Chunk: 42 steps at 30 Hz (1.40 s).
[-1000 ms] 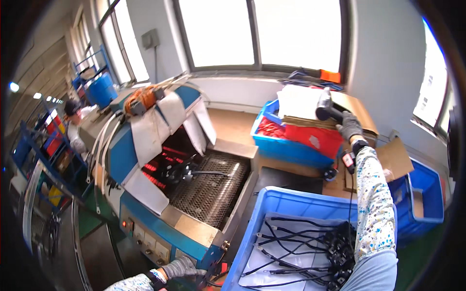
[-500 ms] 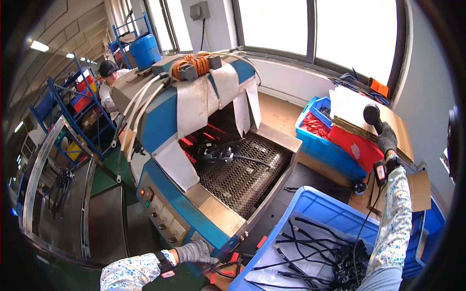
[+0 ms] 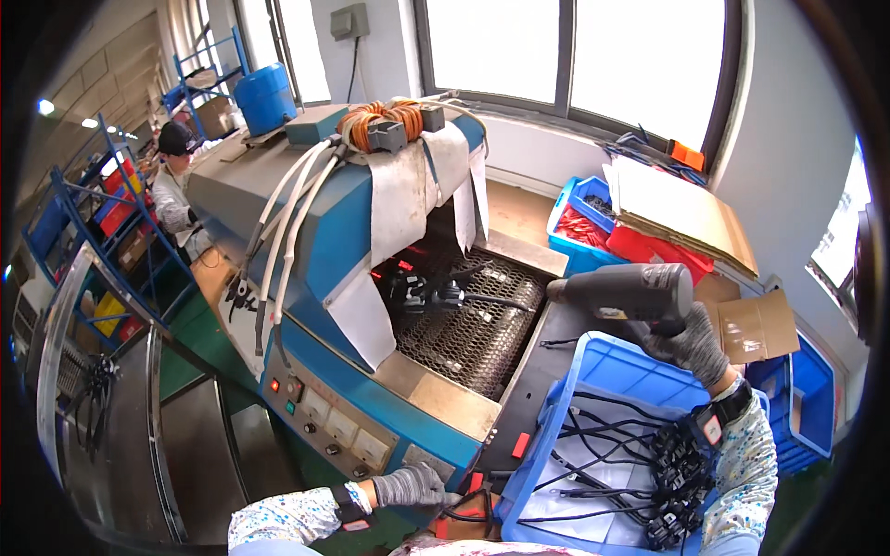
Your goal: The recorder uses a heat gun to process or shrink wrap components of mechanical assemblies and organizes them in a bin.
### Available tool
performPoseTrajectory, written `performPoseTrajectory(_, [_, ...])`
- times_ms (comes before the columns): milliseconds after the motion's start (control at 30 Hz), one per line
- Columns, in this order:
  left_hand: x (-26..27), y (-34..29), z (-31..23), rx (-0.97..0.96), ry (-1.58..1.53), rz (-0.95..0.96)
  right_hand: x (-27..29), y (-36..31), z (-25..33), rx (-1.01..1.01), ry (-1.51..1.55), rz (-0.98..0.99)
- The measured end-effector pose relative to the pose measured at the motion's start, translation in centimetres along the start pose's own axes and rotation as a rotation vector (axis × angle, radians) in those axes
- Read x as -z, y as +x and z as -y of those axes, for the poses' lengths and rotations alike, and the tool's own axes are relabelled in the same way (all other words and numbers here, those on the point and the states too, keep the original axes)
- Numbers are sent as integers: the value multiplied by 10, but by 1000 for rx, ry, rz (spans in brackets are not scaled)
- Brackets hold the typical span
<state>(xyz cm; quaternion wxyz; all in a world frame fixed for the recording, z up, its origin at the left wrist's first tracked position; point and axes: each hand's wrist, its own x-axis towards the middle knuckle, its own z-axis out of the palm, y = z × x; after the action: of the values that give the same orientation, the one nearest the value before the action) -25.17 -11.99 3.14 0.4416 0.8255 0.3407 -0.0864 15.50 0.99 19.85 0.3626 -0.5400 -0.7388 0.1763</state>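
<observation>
My right hand (image 3: 695, 347), in a grey glove, is wrapped round the grip of a dark heat gun (image 3: 621, 295). The gun's nozzle points left, close to the edge of a mesh conveyor (image 3: 464, 347). My gloved left hand (image 3: 410, 486) is by the lower corner of the blue oven-like machine (image 3: 436, 440), fingers curled in; whatever they pinch is too small to make out. Just beside those fingertips are a black cable (image 3: 464, 515) and red pieces. On the mesh lies a black cable assembly (image 3: 436, 295), partly inside the machine, where red light glows.
Black cables with connectors (image 3: 681, 463) fill a blue bin (image 3: 607, 350) in front of me. Behind stand a smaller blue box (image 3: 579, 250) with red parts, stacked cardboard (image 3: 681, 208) and an opened carton (image 3: 756, 326). Another person (image 3: 176, 185) works at the far left.
My right hand has brought the heat gun from the far right leftward and nearer, its nozzle now turned left. My left hand stays by the machine's corner. The whole view has shifted.
</observation>
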Motion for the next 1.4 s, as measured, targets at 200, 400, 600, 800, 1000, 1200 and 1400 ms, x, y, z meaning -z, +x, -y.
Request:
performPoseTrajectory(200, [-4,-14,4,1,-207,-65,-33,7,39,-35,-103,113])
performPoseTrajectory(400, [10,-17,11,-142,-474,-91,-50,12,24,11,-145,128])
performPoseTrajectory(600, [58,-7,22,-357,-509,-392,-59,6,25,-71,-58,142])
performPoseTrajectory(800, [63,17,20,-272,-592,-393,-59,1,-3,-11,-106,129])
performPoseTrajectory(1000, [60,29,16,-200,-809,-510,-62,1,-18,53,-194,93])
performPoseTrajectory(1200, [59,29,6,-113,-873,-589,-64,-4,-24,36,-114,88])
performPoseTrajectory(1400, [60,31,4,-76,-884,-593,-60,-10,-28,-51,-84,112])
